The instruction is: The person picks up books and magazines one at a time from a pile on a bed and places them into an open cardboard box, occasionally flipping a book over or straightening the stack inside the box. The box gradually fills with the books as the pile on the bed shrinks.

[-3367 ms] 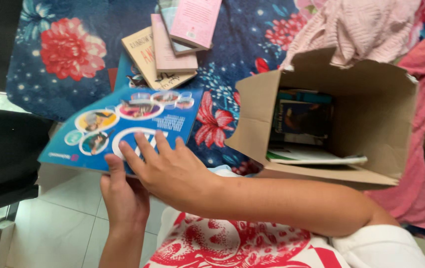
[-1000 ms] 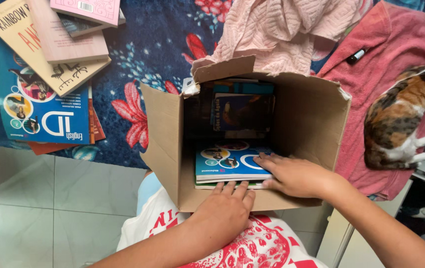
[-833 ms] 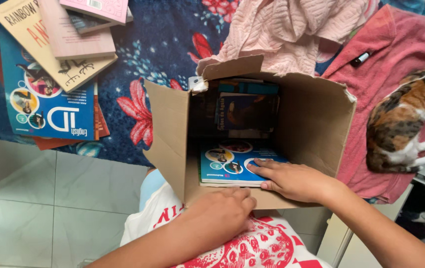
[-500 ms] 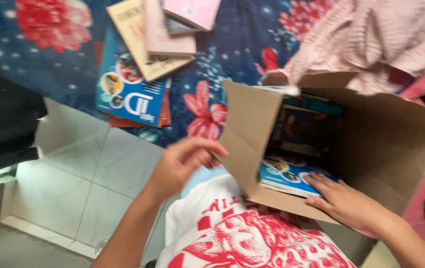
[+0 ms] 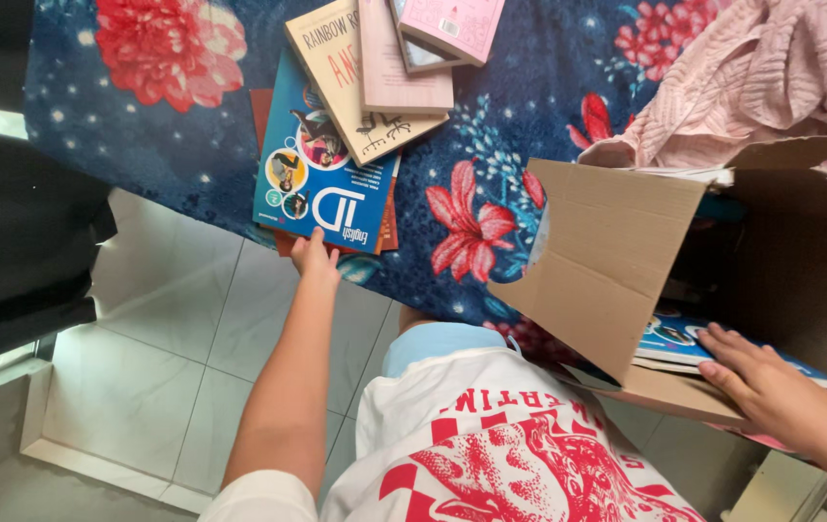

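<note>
Gripping the blue book (image 5: 321,193) with left hand (image 5: 315,259) beside cardboard box (image 5: 607,261).

Left hand (image 5: 315,259): no longer at the near rim of the cardboard box (image 5: 607,280); now stretched to upper left of frame, fingers on the lower edge of the blue book (image 5: 321,188). Right hand (image 5: 771,387): shifted to lower right of frame, resting at the box's lower edge. Cat: gone from view.
</note>
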